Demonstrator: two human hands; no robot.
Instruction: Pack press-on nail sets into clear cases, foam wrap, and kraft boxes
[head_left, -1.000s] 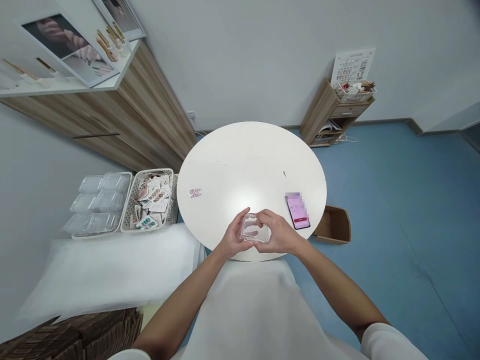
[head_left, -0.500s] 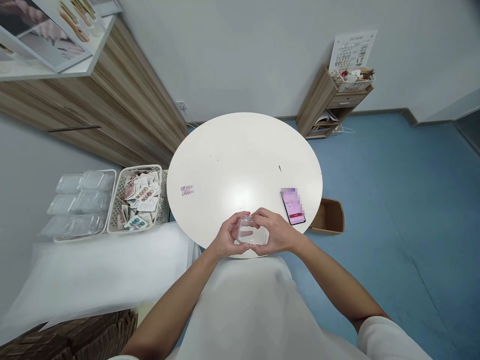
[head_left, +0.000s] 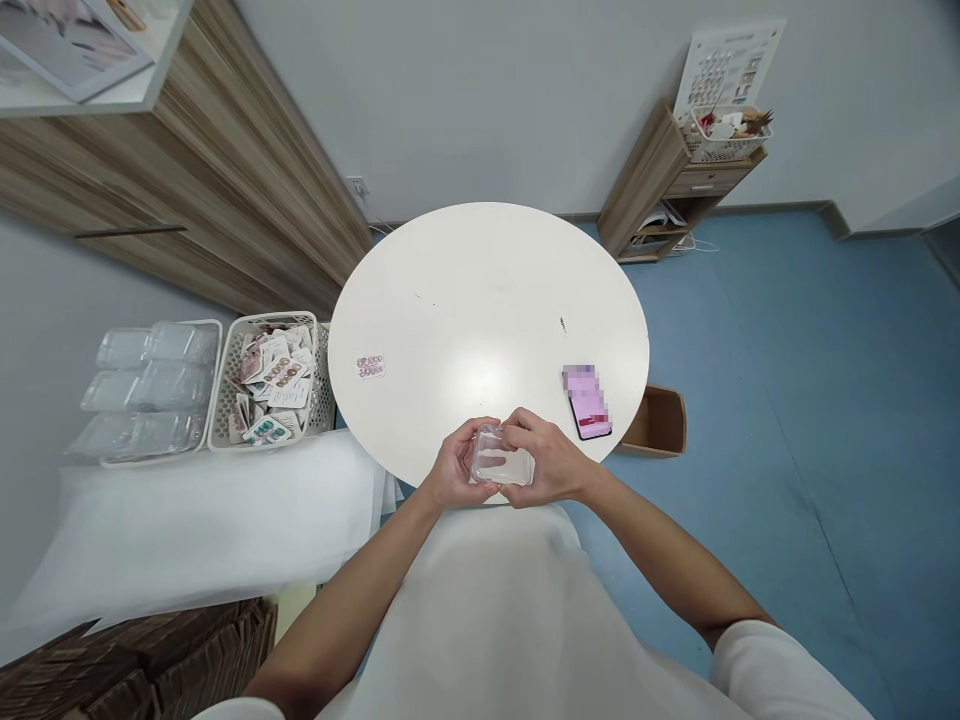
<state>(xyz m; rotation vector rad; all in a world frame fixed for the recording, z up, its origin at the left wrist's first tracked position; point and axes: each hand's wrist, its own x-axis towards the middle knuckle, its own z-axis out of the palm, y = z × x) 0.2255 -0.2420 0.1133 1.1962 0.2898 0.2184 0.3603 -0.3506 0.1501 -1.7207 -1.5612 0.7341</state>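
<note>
In the head view, the left hand (head_left: 454, 468) and the right hand (head_left: 553, 462) are clasping a clear box (head_left: 514, 468) between them, just below the middle of the frame. The left fingers are curling around its left side; the right hand is gripping its right side, with fingers bending over its upper edge. The two thumbs are nearly meeting at its lower edge. The box is sitting over the near rim of the white table (head_left: 487, 290).

A small card (head_left: 370, 366) is lying on the table, left of centre in the frame, well apart from the hands. A phone (head_left: 589, 403) with a pink screen is lying right of centre, near the right hand. Beyond the table's right edge, a brown carton (head_left: 660, 425) is standing lower down.

At the left of the frame, clear containers (head_left: 154, 385) are resting in rows beside a basket (head_left: 324, 390) that is holding many printed cards (head_left: 279, 385). White sheets (head_left: 210, 510) are spreading below them, toward the lower left.
</note>
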